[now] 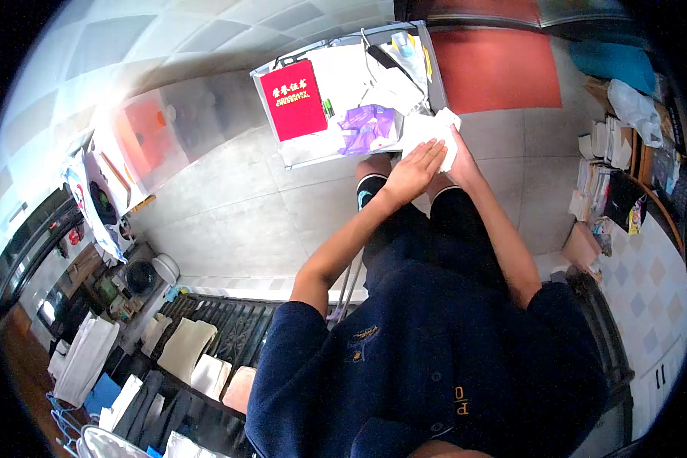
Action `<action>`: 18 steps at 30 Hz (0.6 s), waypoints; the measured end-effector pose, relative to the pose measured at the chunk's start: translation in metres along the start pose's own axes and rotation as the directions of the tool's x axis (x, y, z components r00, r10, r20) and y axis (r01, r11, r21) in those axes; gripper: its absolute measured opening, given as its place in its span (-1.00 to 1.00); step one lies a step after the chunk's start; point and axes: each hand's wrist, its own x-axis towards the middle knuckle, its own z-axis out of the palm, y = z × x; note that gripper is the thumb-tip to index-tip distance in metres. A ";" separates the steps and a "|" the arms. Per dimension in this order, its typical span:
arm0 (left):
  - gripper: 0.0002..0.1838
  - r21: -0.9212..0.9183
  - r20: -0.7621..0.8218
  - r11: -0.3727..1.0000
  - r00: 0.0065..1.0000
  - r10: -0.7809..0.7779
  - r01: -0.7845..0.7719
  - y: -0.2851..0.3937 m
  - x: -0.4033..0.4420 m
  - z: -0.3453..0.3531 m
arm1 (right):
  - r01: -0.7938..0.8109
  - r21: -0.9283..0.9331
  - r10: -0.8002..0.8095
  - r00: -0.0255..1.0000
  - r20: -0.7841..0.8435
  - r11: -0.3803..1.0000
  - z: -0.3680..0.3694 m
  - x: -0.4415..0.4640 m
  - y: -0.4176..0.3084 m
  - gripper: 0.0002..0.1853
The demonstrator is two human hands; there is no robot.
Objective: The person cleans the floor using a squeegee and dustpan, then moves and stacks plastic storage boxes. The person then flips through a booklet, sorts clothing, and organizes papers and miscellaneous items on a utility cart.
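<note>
A folded white piece, cloth or tissue (417,130), is between my hands at the near right corner of a small white table (343,65). My left hand (414,174) lies flat on top of it, fingers stretched out. At its right side my right hand (463,159) grips it, with the thumb along the edge; the other fingers are mostly hidden. Just left of it lies a crumpled purple packet (368,128). A red certificate folder (294,101) marked "Honorary Credential" rests on the table's left side, with a small green item (327,108) beside it.
White cables (365,65) and a clear-and-yellow packet (406,47) lie at the table's far right. A red mat (496,72) is on the floor beyond. Stacked books (611,145) stand at right; a black slatted rack (229,320) with folded items is behind left.
</note>
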 end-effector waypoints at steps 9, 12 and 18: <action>-0.34 -0.086 -0.034 0.995 0.998 -0.050 0.047 0.007 0.000 -0.037 | 0.050 -0.303 -0.027 0.996 0.082 0.952 0.009 -0.024 -0.008 -0.66; -0.16 -0.105 -0.112 0.962 0.959 -0.262 0.251 0.019 -0.006 -0.056 | 0.019 -0.353 0.009 0.997 0.077 0.935 0.018 -0.019 -0.008 -0.67; 0.10 -0.307 -0.248 0.805 0.774 -0.583 0.508 0.024 -0.039 -0.097 | -0.055 -0.571 0.166 0.975 0.144 0.819 0.082 -0.022 -0.004 -0.65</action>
